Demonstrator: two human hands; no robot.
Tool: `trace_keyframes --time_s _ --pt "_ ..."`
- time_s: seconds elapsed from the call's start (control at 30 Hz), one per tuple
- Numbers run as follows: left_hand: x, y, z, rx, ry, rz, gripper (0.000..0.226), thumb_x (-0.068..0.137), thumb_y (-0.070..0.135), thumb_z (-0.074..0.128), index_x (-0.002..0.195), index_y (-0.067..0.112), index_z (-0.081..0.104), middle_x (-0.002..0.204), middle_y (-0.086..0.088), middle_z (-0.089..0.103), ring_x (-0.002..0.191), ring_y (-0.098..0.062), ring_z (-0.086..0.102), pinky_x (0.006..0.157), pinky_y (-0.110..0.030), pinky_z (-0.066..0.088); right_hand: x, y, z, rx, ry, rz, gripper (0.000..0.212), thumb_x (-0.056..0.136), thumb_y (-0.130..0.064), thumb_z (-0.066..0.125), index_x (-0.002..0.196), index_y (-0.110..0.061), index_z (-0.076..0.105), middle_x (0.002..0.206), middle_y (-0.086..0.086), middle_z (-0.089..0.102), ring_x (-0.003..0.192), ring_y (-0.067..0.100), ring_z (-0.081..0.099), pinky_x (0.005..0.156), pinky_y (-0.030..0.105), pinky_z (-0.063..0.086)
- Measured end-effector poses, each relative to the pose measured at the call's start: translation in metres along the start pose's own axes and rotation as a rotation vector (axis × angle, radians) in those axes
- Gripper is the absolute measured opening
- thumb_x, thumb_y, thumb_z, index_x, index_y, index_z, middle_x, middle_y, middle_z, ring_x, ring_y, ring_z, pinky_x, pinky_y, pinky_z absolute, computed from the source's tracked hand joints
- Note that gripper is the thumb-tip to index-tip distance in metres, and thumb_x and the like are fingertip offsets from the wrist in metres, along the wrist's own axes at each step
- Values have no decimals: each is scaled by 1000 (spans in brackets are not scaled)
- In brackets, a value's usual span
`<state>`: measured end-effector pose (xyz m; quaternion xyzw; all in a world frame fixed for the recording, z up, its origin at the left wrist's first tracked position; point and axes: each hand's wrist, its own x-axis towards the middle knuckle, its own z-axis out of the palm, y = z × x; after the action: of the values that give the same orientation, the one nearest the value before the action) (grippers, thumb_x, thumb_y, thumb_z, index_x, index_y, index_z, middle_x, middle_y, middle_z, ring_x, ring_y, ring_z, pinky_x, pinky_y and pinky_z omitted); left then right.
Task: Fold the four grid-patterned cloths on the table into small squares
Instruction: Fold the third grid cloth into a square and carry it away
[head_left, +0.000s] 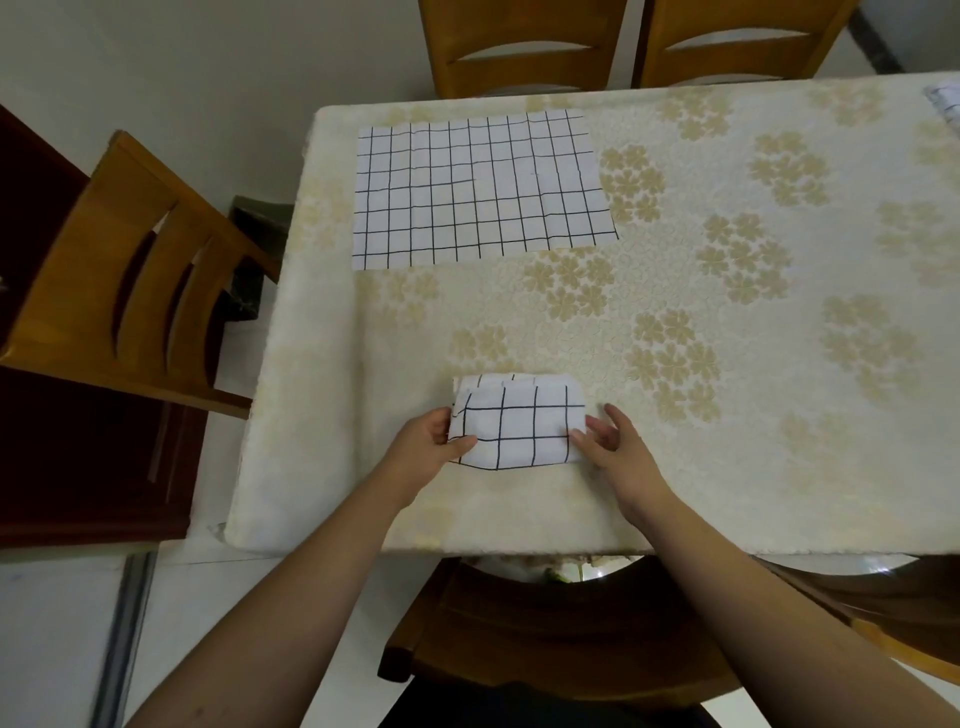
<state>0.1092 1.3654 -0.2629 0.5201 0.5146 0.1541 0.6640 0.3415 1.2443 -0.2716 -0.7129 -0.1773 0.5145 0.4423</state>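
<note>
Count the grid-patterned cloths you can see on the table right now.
3. A flat cloth lies spread at the far left; a folded cloth sits near the front edge between both hands; a cloth edge shows at the far right, cut off. A fourth isn't visible.

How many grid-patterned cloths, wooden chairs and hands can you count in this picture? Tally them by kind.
Grid-patterned cloths: 3 (folded cloth, flat cloth, cloth at the edge)
Wooden chairs: 4
Hands: 2 (left hand, right hand)
Total: 9

folded cloth (517, 423) lies near, flat cloth (478, 189) behind-left.
</note>
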Motion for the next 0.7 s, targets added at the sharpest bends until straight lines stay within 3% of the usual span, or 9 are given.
trace_keyframes --time_s 0.13,0.27,0.33,0.43,0.5,0.6,0.7 --pt "1 3 -3 -22 -50 11 35 85 -4 68 112 16 65 108 -1 72 97 -10 68 84 -20 52 9 0 -8 23 -188 42 66 86 -29 69 145 -20 40 120 -9 66 114 5 57 94 23 40" --pt "1 8 -2 66 -90 47 32 86 0 69 114 14 67 108 1 73 98 -4 66 85 -18 51 15 -1 -8 -122 -128 -39 72 75 -34 80 139 -27 48 117 -3 57 114 10 55 94 22 41" --pt "2 9 -4 194 -103 72 23 86 7 72 108 11 70 101 -3 74 93 -5 65 86 -23 51 16 -4 -9 -137 -126 -86 72 75 -34 81 138 -35 46 123 -9 54 119 4 50 98 24 38" --pt "3 10 -8 364 -125 105 12 85 7 71 96 9 69 93 -11 71 80 -6 57 75 -24 47 15 -8 -10 -144 -242 -153 73 78 -30 79 140 -40 42 136 -16 51 130 0 41 106 26 33" --pt "3 12 -10 426 -135 113 11 84 0 67 91 9 69 80 -2 67 72 -2 53 68 -20 43 15 -10 -11 -120 -283 -148 68 80 -25 78 137 -42 45 133 -16 55 132 2 42 108 28 32" --pt "1 15 -10 459 -156 95 20 83 -6 63 95 8 71 78 13 67 71 8 56 68 -10 45 16 -14 -12 -152 -262 -152 70 79 -23 78 138 -41 44 125 -16 58 127 5 46 105 26 36" --pt "-2 17 -11 481 -191 107 22 82 -7 63 97 6 72 84 12 70 75 11 58 71 -7 45 14 -20 -10 -199 -259 -184 64 79 -21 78 127 -51 46 126 -21 52 125 3 44 101 23 35"
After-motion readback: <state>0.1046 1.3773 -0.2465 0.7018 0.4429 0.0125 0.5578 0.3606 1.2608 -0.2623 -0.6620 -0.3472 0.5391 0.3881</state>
